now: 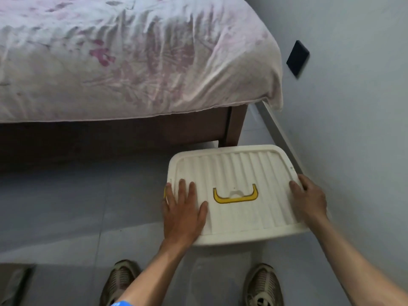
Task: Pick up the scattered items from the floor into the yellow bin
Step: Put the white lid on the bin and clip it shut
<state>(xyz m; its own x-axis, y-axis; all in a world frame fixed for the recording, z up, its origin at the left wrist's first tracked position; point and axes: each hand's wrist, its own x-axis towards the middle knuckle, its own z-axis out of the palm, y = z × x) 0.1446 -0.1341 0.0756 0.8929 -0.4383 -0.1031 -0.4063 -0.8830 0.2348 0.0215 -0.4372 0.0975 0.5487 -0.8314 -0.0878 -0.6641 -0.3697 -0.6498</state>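
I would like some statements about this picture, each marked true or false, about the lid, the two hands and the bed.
1. The left hand lies flat on the white lid. True.
2. The right hand rests on the bed. False: it holds the lid's right edge.
3. The yellow handle sits in the lid between the two hands. True.
4. The lid leans upright against the wall. False: it is roughly level, in front of the bed's corner.
5. Two shoes show at the bottom. True.
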